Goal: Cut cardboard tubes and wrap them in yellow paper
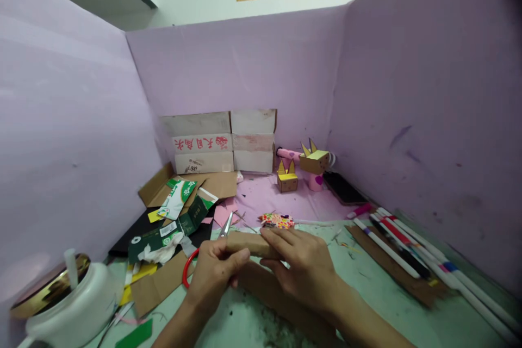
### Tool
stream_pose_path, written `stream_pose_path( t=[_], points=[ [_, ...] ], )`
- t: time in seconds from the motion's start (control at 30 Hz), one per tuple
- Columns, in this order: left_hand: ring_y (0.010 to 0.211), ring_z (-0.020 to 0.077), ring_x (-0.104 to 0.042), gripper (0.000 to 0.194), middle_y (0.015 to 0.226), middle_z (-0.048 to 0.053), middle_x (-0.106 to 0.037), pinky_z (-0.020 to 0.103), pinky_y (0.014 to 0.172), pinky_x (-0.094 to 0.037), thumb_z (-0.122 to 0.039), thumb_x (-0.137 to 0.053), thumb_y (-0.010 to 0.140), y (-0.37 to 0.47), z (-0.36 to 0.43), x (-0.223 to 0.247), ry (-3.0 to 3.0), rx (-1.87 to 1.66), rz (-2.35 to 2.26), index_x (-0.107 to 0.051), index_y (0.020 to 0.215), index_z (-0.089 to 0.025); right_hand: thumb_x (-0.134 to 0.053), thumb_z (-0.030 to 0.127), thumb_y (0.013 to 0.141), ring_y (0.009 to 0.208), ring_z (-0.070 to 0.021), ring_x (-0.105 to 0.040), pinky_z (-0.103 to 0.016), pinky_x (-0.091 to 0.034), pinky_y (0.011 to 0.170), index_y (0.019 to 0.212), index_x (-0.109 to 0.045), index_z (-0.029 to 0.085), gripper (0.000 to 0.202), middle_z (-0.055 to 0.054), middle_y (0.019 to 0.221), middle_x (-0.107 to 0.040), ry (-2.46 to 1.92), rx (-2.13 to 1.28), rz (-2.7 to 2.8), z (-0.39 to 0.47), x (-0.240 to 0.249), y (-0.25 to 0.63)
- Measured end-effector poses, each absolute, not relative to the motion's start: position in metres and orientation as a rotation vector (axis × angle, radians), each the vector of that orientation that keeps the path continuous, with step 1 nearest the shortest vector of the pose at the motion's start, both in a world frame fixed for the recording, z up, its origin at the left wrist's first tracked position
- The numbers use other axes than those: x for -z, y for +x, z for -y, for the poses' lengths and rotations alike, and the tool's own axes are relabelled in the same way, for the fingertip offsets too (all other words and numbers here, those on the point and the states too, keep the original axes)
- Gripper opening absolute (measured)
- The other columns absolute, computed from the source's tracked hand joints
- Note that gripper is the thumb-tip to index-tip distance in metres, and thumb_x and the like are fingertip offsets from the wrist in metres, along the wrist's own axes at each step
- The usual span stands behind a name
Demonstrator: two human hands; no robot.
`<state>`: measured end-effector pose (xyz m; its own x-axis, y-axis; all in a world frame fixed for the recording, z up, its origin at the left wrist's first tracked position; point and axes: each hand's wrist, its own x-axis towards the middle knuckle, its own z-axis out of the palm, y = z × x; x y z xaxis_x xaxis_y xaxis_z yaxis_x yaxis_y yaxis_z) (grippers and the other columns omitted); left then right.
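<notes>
Between both hands is a folded strip of brown cardboard point(250, 243), held a little above the table. My left hand point(215, 272) pinches its left end, thumb on the near side. The fingers of my right hand point(299, 261) are closed over its right end. Below the hands lies a longer brown cardboard piece point(271, 288), partly covered by the right hand and forearm. Red-handled scissors point(227, 224) lie just beyond the left hand, which hides part of them.
Cardboard scraps and packaging point(187, 217) are heaped on the left near a white pot point(81, 304). Markers point(403, 250) lie at right on a brown cardboard piece. Behind stand small box figures with pointed ears point(287, 180), a phone point(345, 187) and a flattened carton point(204, 144).
</notes>
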<state>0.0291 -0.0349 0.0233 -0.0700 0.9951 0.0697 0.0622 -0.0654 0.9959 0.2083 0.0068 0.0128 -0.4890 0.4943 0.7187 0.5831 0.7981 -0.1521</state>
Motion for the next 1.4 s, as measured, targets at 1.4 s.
stream_pose_path(
  t=[1.4],
  points=[
    [0.027,0.0002,-0.015,0.038,0.025,-0.008,-0.034,0.018,0.035,-0.004,-0.043,-0.075,0.057,0.026,0.033,-0.032,0.863,-1.269,-1.132,-0.065,0.069,-0.009,-0.077,0.021,0.061,0.094,-0.0237,-0.06,-0.04,-0.048,0.083,0.114,-0.056,0.02,0.056,-0.009,0.104,-0.066,-0.67,-0.442,1.934,-0.017,-0.014,0.213]
  ],
)
